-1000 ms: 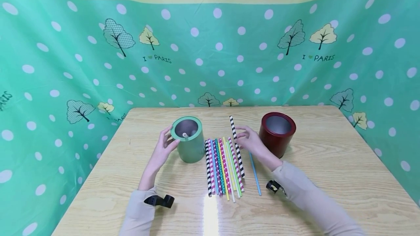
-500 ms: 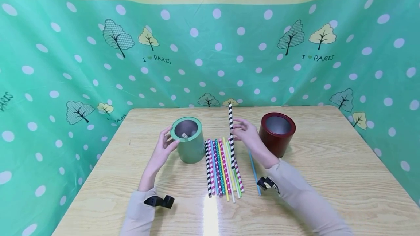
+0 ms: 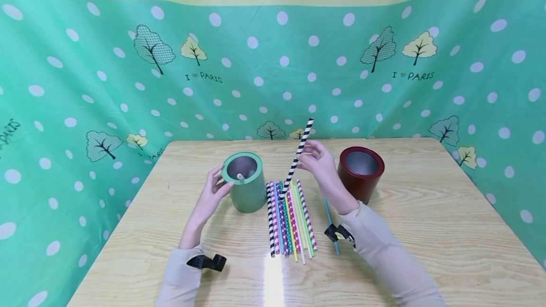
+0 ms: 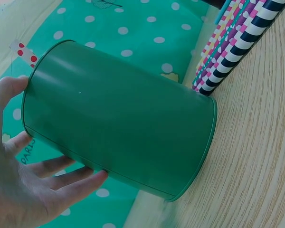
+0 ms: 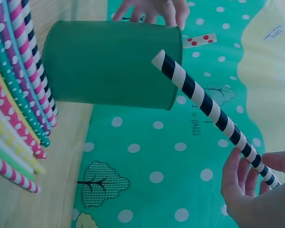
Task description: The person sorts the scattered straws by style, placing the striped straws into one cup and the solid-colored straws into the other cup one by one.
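My left hand (image 3: 213, 188) holds the green can (image 3: 249, 191) at its rim, thumb and fingers spread round its side. A white straw with red dots (image 5: 199, 41) pokes out of that can's mouth. Between thumb and fingers, my right hand (image 3: 320, 162) pinches a black-and-white striped paper straw (image 3: 297, 156). This straw is tilted, its lower end over the row of straws and its upper end leaning right. In the right wrist view its far end overlaps the green can near the rim. Several patterned straws (image 3: 292, 221) lie side by side on the table, right of the can.
A dark red can (image 3: 360, 174) stands upright behind my right forearm. One blue straw (image 3: 329, 217) lies apart from the row, partly under the right wrist. A green dotted curtain (image 3: 273, 70) hangs behind the wooden table (image 3: 426, 203).
My right hand has lifted the black-and-white straw off the right side of the row and moved it up and left; its lower end has swung left. The left hand stays on the green can.
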A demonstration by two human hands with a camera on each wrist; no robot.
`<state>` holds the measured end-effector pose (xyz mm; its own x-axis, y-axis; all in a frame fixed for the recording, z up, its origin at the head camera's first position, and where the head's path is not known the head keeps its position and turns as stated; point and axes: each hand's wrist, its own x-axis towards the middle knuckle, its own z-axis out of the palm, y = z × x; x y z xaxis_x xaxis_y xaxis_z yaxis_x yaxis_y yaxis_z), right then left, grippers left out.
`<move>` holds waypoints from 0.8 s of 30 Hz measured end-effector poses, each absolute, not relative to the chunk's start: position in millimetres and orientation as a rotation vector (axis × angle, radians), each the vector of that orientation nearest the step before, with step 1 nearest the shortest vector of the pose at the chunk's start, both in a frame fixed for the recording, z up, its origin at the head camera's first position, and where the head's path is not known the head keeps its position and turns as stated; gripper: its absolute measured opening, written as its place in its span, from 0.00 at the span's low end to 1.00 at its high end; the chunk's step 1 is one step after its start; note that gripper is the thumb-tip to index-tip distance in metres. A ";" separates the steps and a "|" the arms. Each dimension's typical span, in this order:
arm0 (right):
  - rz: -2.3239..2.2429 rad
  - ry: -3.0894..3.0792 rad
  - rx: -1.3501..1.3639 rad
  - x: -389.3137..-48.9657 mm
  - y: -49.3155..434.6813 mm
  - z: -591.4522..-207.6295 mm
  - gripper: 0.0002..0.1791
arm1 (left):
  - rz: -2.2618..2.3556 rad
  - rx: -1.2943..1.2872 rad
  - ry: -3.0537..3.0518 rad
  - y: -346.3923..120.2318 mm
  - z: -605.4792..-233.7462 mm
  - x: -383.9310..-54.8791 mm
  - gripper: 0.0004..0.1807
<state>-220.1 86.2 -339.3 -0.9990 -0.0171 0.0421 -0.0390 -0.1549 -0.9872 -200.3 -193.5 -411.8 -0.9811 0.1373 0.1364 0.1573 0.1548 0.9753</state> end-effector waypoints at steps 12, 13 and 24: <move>2.423 -1.758 0.243 -216.8 65.2 -319.6 0.19 | -2.008 -0.316 -2.364 -193.5 -413.1 -199.9 0.33; 2.430 -1.742 0.257 -216.7 63.0 -318.5 0.18 | -2.011 -0.314 -2.362 -193.8 -413.4 -200.0 0.33; 2.483 -1.650 0.377 -218.2 43.8 -314.8 0.13 | -2.009 -0.305 -2.350 -193.0 -415.6 -202.3 0.33</move>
